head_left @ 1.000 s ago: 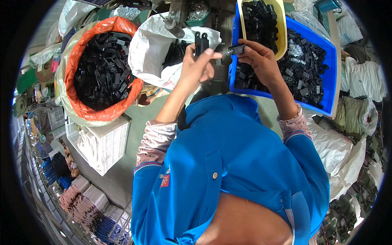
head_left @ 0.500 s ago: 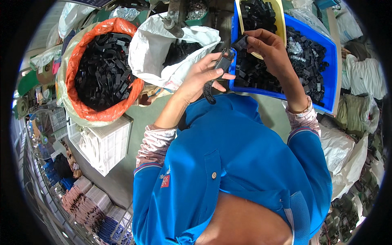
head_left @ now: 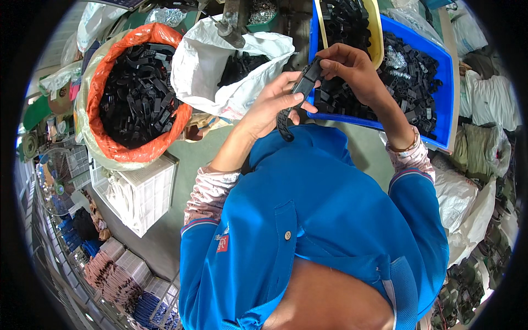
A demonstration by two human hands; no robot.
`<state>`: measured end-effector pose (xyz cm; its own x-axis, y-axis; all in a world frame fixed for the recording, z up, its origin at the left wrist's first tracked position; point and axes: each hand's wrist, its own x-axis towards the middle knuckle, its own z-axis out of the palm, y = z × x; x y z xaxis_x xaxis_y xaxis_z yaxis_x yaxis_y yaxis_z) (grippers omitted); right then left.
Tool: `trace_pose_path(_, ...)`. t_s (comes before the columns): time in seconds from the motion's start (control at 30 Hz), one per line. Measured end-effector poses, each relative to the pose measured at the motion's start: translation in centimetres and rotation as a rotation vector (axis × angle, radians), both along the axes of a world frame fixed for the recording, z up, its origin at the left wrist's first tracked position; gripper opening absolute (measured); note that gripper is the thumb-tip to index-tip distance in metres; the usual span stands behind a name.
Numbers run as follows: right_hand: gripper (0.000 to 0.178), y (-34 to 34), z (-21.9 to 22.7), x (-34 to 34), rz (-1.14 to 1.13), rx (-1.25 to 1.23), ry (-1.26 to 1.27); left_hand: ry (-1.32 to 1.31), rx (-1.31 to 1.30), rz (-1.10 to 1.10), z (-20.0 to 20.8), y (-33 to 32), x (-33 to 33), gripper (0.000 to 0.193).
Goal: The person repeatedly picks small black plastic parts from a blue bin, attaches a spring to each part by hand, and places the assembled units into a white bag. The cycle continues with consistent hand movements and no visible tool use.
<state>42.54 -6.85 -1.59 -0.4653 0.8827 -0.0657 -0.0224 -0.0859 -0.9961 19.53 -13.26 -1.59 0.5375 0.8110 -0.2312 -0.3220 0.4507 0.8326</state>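
Observation:
My left hand [head_left: 267,104] is closed around a black plastic part [head_left: 303,87] with a blocky body. A curved, ribbed black tail hangs from its lower end, below my fingers. My right hand [head_left: 355,71] pinches a small black block [head_left: 314,67] between thumb and fingertips. That block lies against the upper end of the part, in line with it; whether the two are joined I cannot tell. Both hands are just above the near left edge of a blue bin [head_left: 452,104] full of small black plastic pieces.
A yellow tray [head_left: 376,33] of black pieces rests in the blue bin. Left of my hands stand a white sack [head_left: 192,66] with black parts inside and an orange-lined sack [head_left: 96,110] heaped with black parts. A metal machine piece [head_left: 231,33] overhangs the white sack. A white crate [head_left: 146,198] stands lower left.
The small block in my right hand has come down and left onto the upper end of the black part. Before, it was held apart to the right. My left hand has barely moved.

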Motion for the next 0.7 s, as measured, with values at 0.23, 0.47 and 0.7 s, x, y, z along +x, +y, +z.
trace_pose_path(0.23, 0.022, -2.4, -0.9, -1.2, -0.045, -0.100, 0.063, 0.054, 0.041, -0.015, -0.6, 0.3, 0.0, 0.047)
trace_pose_path(0.47, 0.016, -4.7, -2.8, -1.5, -0.152, -0.184, 0.112, 0.517, 0.450, 0.200, -1.6, -0.6, 1.4, 0.027)
trace_pose_path(0.7, 0.016, -3.8, -2.0, -1.5, -0.123, -0.188, 0.099, 0.622, 0.526, 0.108, -2.0, 0.3, -0.2, 0.016)
